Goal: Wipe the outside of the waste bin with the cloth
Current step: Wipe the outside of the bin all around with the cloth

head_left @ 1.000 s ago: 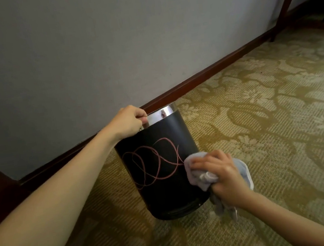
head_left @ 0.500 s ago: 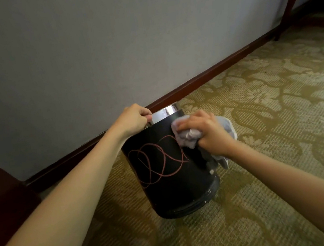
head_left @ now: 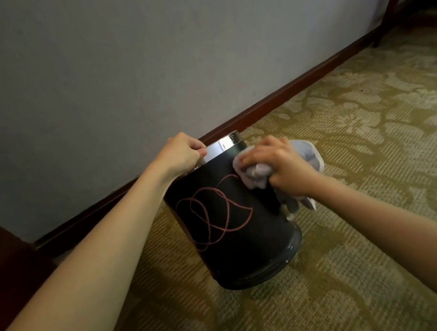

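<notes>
The waste bin (head_left: 233, 219) stands on the patterned carpet (head_left: 349, 147), tilted so that its top leans toward the wall (head_left: 141, 64) behind it. Nearest on the bin, its dark front carries a looping pink scribble (head_left: 213, 216) that is untouched by the cloth and plainly not yet wiped off. The wiping looks to be under way rather than near its end: the front and lower side remain to be done, and the far side of the bin cannot be seen.

Higher up, on the bin's upper right side, the right hand (head_left: 282, 167) curls its fingers around a bunched pale cloth (head_left: 258, 173) and presses it against the dark surface just below the shiny rim (head_left: 223, 146); loose cloth hangs beside and below the hand. On the bin's upper left, the left hand (head_left: 182, 153) grips the rim with fingers folded over it, steadying the bin.
</notes>
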Available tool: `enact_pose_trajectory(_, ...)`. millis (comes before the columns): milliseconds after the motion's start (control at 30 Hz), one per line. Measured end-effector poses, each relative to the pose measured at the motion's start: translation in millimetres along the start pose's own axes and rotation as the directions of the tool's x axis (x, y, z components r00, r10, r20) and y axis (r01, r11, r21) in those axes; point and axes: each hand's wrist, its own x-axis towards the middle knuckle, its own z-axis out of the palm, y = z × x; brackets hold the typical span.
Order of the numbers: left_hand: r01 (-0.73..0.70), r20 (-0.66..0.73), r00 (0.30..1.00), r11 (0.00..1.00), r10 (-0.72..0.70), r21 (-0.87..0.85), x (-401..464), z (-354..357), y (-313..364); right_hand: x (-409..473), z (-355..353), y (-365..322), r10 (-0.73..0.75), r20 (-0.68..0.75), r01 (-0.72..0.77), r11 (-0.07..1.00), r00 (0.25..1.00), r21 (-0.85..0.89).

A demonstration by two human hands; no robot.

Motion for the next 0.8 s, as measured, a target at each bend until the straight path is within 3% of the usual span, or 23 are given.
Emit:
enact_pose_trajectory(167,-0.007,0.027,1.0,1.0,0.008,-0.017,0.0,-0.9,-3.7,-20.5,16.2,-2.5,0.078,-0.083,-0.071,0.995,0.994,0.075)
enact_pose_trajectory(333,0.005,0.042,0.999,0.999,-0.003,-0.044,1.2,-8.7,-12.3,-111.9,31.5,-5.4,-0.123,0.172,0.12,0.992,0.977,0.026)
enact_pose_trajectory(467,-0.018,0.085,0.996,1.0,0.02,-0.016,1.1,-3.6,-4.1,-105.4,15.4,-7.0,-0.172,0.298,0.194,0.98,0.939,-0.045)
enact_pose_trajectory(600,-0.046,0.077,0.996,0.999,0.046,0.008,0.7,2.5,9.6,-38.7,-11.9,-3.2,-0.207,0.134,0.218,0.973,0.969,-0.075)
enact_pose_trajectory(733,-0.046,0.098,0.994,0.999,0.043,0.023,0.2,7.0,16.7,-5.1,-9.4,-7.5,-0.001,-0.115,-0.002,0.999,0.993,-0.032)
enact_pose_trajectory(800,-0.052,0.086,0.995,0.998,0.05,0.028,-1.0,4.6,13.1,-18.8,4.7,-13.7,0.036,-0.129,-0.04,0.999,0.991,-0.026)
